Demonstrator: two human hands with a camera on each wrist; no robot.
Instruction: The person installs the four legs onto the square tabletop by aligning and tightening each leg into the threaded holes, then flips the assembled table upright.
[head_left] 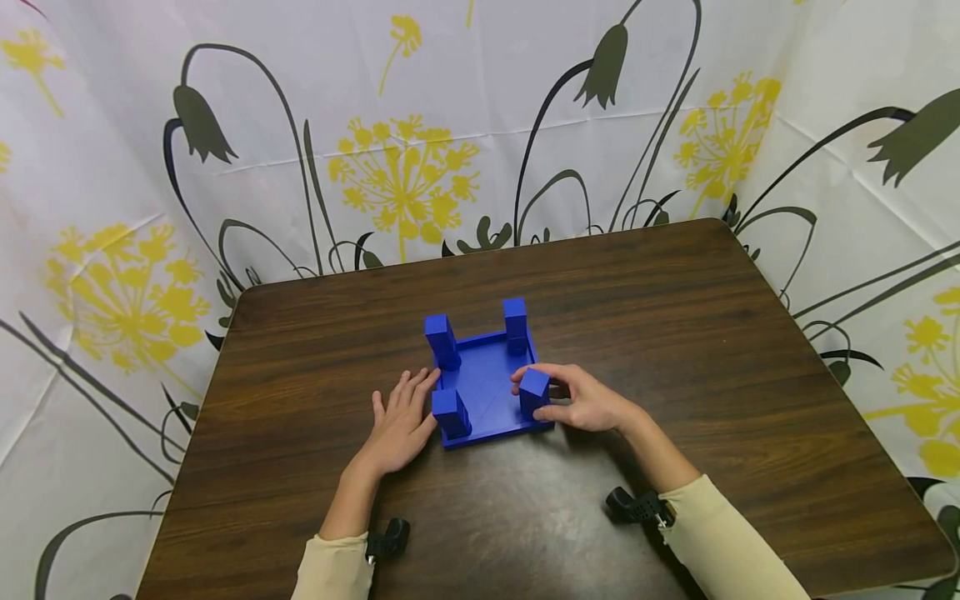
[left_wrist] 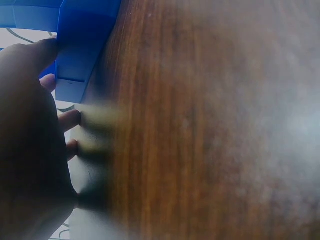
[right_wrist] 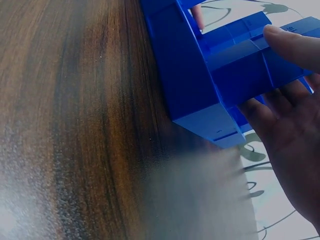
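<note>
A square blue tray [head_left: 483, 383] with a low rim lies on the table, and a blue post stands at each of its corners. My right hand [head_left: 588, 404] grips the near right post [head_left: 534, 390] between thumb and fingers. The right wrist view shows the thumb [right_wrist: 290, 42] on one face of this post [right_wrist: 240, 72] and fingers on the opposite side. My left hand [head_left: 401, 425] lies at the tray's left side with fingers spread, its thumb and index fingertip right at the edge. Nearest to it is the near left post [head_left: 450, 414].
The far left post [head_left: 442, 340] and far right post [head_left: 516, 325] stand upright at the back of the tray. Under everything is a dark wood-grain table [head_left: 637, 300]. A white curtain [head_left: 465, 75] with flower prints hangs behind its far edge and along the sides.
</note>
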